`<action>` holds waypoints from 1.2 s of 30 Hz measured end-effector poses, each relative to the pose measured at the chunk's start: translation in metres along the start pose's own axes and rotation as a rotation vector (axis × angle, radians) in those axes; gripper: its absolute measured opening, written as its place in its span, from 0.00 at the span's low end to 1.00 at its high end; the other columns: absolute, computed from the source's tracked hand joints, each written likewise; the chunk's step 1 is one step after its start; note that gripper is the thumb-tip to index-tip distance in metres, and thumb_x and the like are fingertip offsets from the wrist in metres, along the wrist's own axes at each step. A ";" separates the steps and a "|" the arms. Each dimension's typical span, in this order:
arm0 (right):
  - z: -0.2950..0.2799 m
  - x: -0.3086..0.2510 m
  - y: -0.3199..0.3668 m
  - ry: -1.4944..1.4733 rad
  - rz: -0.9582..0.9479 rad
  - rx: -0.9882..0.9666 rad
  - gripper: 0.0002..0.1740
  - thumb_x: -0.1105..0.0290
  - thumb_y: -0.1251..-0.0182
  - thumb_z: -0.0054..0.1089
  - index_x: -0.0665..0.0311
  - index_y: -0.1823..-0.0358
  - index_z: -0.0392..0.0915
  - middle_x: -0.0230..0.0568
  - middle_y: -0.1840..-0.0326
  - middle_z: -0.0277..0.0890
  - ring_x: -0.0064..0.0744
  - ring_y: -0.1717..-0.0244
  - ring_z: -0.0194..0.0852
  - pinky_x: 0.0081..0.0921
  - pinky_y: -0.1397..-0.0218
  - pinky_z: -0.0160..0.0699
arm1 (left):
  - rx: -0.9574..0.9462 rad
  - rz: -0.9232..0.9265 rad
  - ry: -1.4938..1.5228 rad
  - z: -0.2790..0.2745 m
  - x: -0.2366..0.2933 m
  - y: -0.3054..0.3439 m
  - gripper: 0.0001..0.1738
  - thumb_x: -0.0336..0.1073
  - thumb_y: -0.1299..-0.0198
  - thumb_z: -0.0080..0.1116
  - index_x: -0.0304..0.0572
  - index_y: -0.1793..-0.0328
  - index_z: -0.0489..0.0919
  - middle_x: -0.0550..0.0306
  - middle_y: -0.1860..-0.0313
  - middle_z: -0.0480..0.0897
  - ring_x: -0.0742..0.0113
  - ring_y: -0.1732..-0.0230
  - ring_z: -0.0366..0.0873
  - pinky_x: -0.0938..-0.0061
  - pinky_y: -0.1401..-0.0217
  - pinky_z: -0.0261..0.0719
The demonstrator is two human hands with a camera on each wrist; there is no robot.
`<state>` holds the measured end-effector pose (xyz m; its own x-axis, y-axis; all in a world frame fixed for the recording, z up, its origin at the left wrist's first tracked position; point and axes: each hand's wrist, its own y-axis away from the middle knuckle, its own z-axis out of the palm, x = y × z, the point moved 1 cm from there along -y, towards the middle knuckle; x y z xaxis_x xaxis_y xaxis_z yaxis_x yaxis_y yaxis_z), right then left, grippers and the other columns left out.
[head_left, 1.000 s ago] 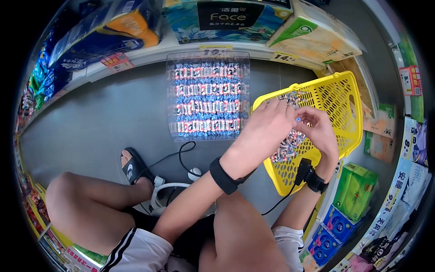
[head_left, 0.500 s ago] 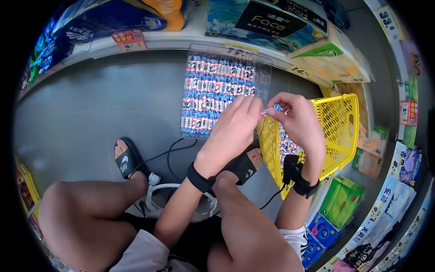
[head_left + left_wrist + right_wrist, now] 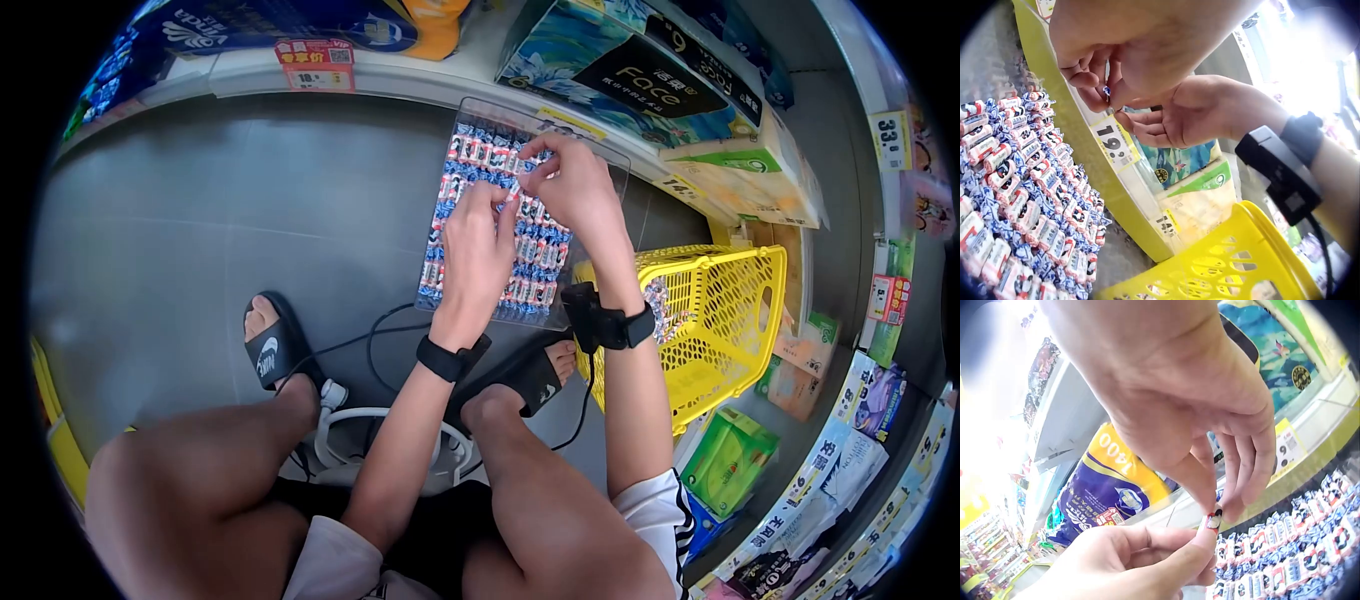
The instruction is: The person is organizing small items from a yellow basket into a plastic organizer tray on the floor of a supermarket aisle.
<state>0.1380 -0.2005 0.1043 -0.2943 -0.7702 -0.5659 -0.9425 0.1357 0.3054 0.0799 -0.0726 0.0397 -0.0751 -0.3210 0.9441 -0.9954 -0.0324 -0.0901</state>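
In the head view, my left hand (image 3: pixel 475 250) and right hand (image 3: pixel 578 190) meet over a clear plastic box (image 3: pixel 618 160). Rows of wrapped candies (image 3: pixel 538 262) with blue twisted ends fill it. A single candy (image 3: pixel 1213 520) is pinched between my left thumb and finger in the right wrist view. My right fingertips pinch its upper end. The left wrist view shows a bit of blue wrapper (image 3: pixel 1107 92) among the fingers. In the head view the hands mostly hide this candy.
A yellow basket (image 3: pixel 725 365) with loose candies (image 3: pixel 657 308) stands right of the box, beside my right forearm. Shelves with tissue packs (image 3: pixel 640 75) run behind and along the right. Black cables (image 3: pixel 375 325) lie on the floor near my sandalled feet.
Both hands have moved from over the yellow basket up and left to over the box, bringing a candy along. The head view has shifted, so box and basket appear farther right.
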 end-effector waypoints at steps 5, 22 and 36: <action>0.032 0.012 -0.036 -0.051 0.022 0.033 0.19 0.72 0.45 0.76 0.58 0.50 0.86 0.40 0.67 0.89 0.31 0.62 0.91 0.29 0.56 0.84 | 0.117 -0.027 -0.111 0.014 -0.012 -0.010 0.08 0.24 0.34 0.62 0.27 0.52 0.78 0.36 0.61 0.83 0.42 0.62 0.84 0.54 0.58 0.80; 0.084 0.038 -0.056 -0.139 -0.088 0.157 0.10 0.76 0.37 0.62 0.63 0.58 0.91 0.49 0.65 0.90 0.43 0.63 0.91 0.34 0.54 0.87 | 0.152 -0.039 -0.133 0.031 -0.037 -0.027 0.14 0.22 0.31 0.52 0.24 0.42 0.81 0.34 0.53 0.82 0.34 0.53 0.82 0.49 0.48 0.78; 0.093 0.036 -0.052 -0.247 -0.013 0.146 0.12 0.79 0.36 0.61 0.68 0.55 0.90 0.53 0.65 0.89 0.42 0.64 0.91 0.33 0.55 0.88 | 0.135 -0.007 -0.152 0.036 -0.052 -0.023 0.19 0.20 0.33 0.52 0.24 0.37 0.80 0.33 0.48 0.82 0.34 0.47 0.82 0.50 0.43 0.79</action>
<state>0.1622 -0.1773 -0.0028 -0.2949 -0.5998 -0.7438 -0.9540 0.2287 0.1937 0.1087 -0.0889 -0.0189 -0.0481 -0.4589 0.8872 -0.9781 -0.1586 -0.1350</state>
